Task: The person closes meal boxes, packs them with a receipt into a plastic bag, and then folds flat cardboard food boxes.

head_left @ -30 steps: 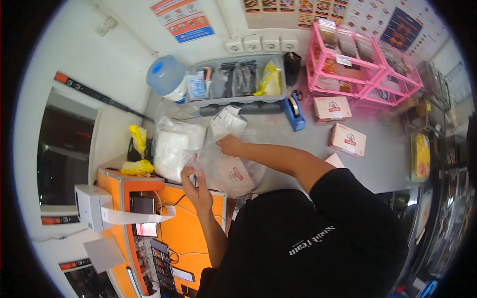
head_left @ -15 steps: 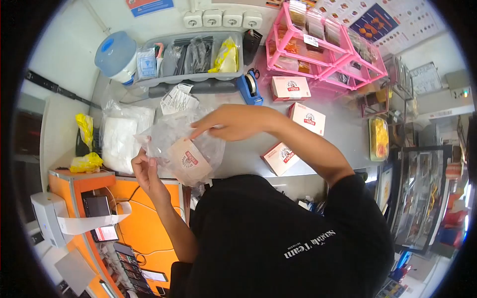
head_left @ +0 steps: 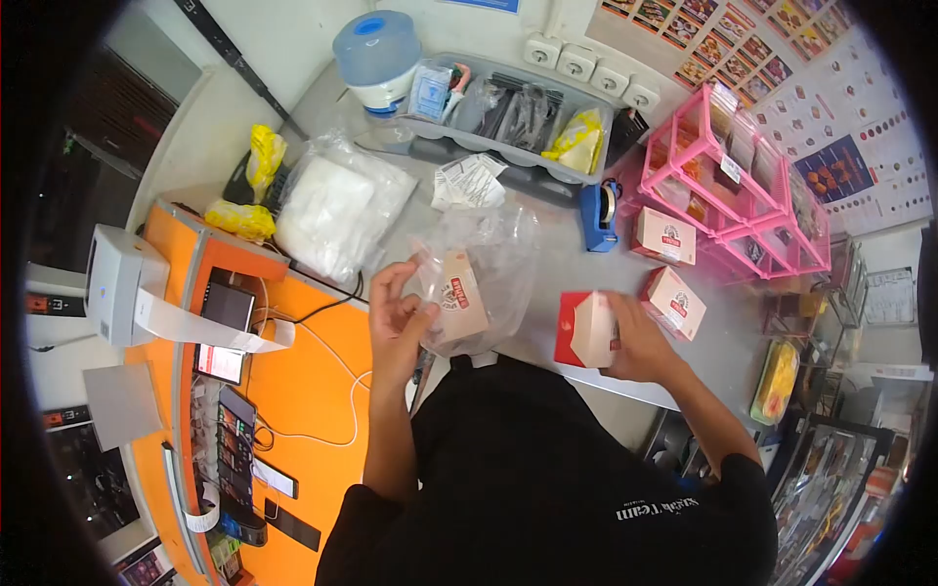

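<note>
My left hand (head_left: 399, 314) pinches the left edge of a clear plastic bag (head_left: 508, 244). Inside the bag lies a cream food box (head_left: 461, 298) with a red printed label. To the right, my right hand (head_left: 640, 342) grips a second food box (head_left: 583, 330), tilted so its red side and cream face show. A gap separates this box from the bag. Two more such boxes stand behind the right hand: one food box (head_left: 672, 303) close to it and another food box (head_left: 664, 237) farther back, near the pink rack.
A blue tape dispenser (head_left: 599, 217), a printed receipt (head_left: 467, 183) and a stack of white plastic bags (head_left: 327, 210) lie on the metal counter. Behind them sits a grey divided tray (head_left: 469, 137). A pink rack (head_left: 728, 186) stands back right, an orange desk (head_left: 313, 391) at left.
My right hand has left the bag and moved right, taking hold of the nearest food box and tilting it. My left hand stays at the bag. The camera view has turned.
</note>
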Tool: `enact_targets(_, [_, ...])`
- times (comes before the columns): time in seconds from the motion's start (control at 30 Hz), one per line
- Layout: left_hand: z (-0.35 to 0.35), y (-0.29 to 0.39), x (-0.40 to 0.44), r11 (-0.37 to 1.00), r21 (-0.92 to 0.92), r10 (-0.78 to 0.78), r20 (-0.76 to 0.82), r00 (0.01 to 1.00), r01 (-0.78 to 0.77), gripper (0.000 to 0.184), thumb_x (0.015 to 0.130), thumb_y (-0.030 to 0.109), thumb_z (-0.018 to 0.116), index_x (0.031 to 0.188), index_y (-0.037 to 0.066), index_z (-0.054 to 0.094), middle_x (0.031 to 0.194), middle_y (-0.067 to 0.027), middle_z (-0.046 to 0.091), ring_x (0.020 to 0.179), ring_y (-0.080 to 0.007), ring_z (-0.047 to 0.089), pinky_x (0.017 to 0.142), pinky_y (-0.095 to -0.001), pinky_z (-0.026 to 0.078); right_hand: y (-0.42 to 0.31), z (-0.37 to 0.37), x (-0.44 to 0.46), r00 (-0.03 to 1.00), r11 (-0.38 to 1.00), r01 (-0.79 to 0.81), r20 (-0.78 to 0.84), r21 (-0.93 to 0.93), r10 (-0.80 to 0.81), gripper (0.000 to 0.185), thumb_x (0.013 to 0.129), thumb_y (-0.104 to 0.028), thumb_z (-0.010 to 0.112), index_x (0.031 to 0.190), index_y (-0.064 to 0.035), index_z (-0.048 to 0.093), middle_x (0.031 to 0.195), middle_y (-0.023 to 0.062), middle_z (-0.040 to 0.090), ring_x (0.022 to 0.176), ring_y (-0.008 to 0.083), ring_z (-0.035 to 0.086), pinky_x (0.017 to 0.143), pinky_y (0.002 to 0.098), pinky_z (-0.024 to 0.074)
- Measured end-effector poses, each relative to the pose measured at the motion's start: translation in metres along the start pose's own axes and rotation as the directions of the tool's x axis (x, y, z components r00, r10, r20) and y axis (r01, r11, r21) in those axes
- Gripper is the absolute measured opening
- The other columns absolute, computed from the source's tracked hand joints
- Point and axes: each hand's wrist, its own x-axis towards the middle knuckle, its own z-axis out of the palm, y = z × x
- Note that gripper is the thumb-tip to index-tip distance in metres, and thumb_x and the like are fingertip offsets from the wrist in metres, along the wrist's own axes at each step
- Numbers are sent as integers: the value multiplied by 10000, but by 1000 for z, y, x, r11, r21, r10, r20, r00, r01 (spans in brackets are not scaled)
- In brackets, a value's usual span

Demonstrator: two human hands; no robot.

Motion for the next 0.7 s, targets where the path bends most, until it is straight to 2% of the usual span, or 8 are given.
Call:
enact_targets(0.1, [23, 6, -11, 999, -49, -16, -55, 998, 13, 679, 839, -45, 710, 1458, 70, 455, 1592, -193, 443, 892, -93, 618, 880, -259, 528, -64, -19, 57, 954, 916, 228, -263, 330, -143, 1137, 605, -292, 972, 1506, -22, 334, 1414, 237, 497, 1341, 428, 495, 1147, 489, 408])
enact_targets(0.2, [31, -6, -14, 987, -153, 32, -153, 988, -56, 884, 807, -105, 687, 1577, 97, 305, 1644, -198, 368, 992, -138, 654, 942, -308, 551, -74, 48, 142, 800, 825, 548, -375, 139, -468, 1236, 618, -354, 981, 1554, -1, 254, 1452, 251, 487, 1365, 407, 487, 1176, 468, 383])
enact_targets(0.27, [37, -5, -11, 973, -199, 77, -192, 978, -116, 955, 798, -129, 671, 1613, 121, 243, 1670, -202, 329, 1004, -145, 660, 927, -310, 565, -71, 92, 174, 774, 796, 578, -426, 177, -467, 1293, 625, -411, 970, 1586, -1, 207, 1475, 264, 479, 1377, 409, 486, 1180, 465, 384])
enact_targets(0.33, [37, -2, -10, 963, -241, 75, -202, 976, -124, 1008, 795, -150, 652, 1638, 147, 188, 1695, -209, 289, 987, -140, 662, 885, -296, 580, -84, 117, 166, 872, 742, 435, -442, 510, -208, 1324, 636, -474, 950, 1613, -14, 183, 1487, 276, 477, 1378, 430, 492, 1167, 464, 400])
enact_targets(0.4, [38, -10, -11, 977, -180, 87, -133, 987, -111, 1000, 815, -171, 615, 1641, 162, 159, 1704, -235, 256, 877, -91, 626, 748, -223, 532, -62, 112, 151, 942, 822, 300, -285, 484, -177, 1359, 640, -507, 949, 1637, -55, 144, 1460, 309, 496, 1344, 447, 539, 1137, 484, 431])
enact_targets(0.53, [47, -24, -19, 990, -102, 100, 55, 993, -94, 1040, 821, -171, 602, 1658, 172, 89, 1710, -267, 218, 783, -68, 598, 722, -202, 519, -32, 82, 133, 930, 966, -256, 282, 36, 236, 1375, 679, -694, 847, 1656, -62, 115, 1492, 361, 463, 1287, 520, 579, 1073, 525, 492])
enact_targets(0.63, [55, -26, -23, 994, -46, 103, 89, 991, -99, 1066, 839, -152, 615, 1669, 178, 32, 1700, -302, 207, 799, -73, 617, 754, -200, 522, -19, 101, 145, 870, 891, -442, 194, -106, 454, 1297, 741, -788, 720, 1664, -85, 139, 1516, 375, 436, 1273, 554, 571, 1043, 555, 506])
enact_targets(0.7, [62, -24, -27, 995, -43, 95, 41, 995, -93, 1081, 838, -155, 614, 1673, 177, 12, 1700, -306, 204, 802, -71, 612, 751, -198, 520, -12, 146, 158, 926, 926, -374, 29, -48, 376, 1218, 773, -773, 698, 1660, -109, 192, 1531, 362, 427, 1255, 536, 593, 1018, 563, 517])
